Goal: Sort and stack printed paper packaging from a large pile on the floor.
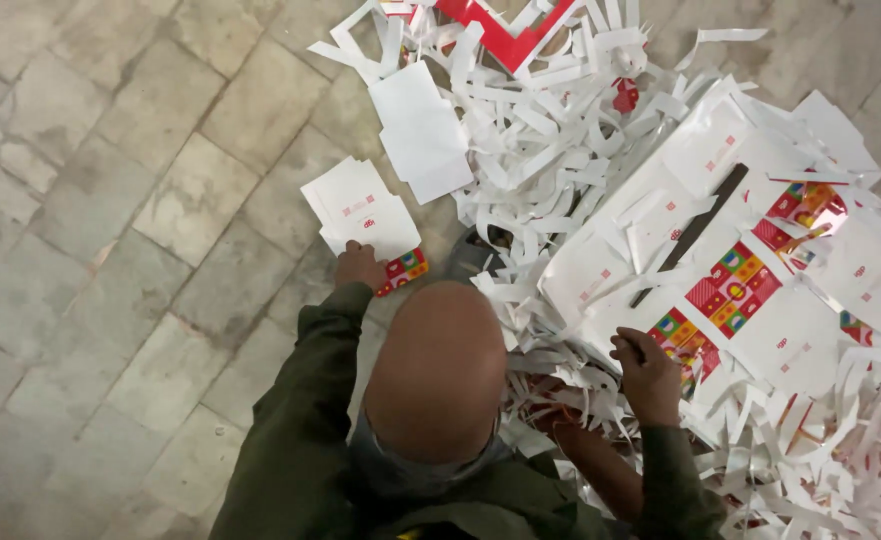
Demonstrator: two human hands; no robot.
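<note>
- Head view: a person in a dark green jacket crouches on a grey stone-tiled floor [110, 200], seen from above, with cut paper spread ahead and to the right.
- The left hand [360, 265] rests at the near edge of a small stack of white cut cards [360, 210], beside a red-and-multicoloured card [402, 270]. Its fingers curl downward onto the pile. Whether they grip a card or only press on it cannot be told.
- The right hand [648, 372] is bunched tight, fingers clenched on the near edge of the printed sheets [730, 290], a broad white pile with red, green and yellow panels lying well apart from the small stack.
- A dark flat strip [690, 235] lies diagonally across those sheets.
- A heap of white paper strips [550, 150] surrounds the sheets on all sides. A red cut-out frame [505, 38] lies at the far edge.
- The work in hand looks like separating cut pieces and stacking them. Done well, it calls for a pinch on one layer only, a pull kept flat along the sheet, and the left hand squaring the stack's edges so that loose strips stay out of it.
</note>
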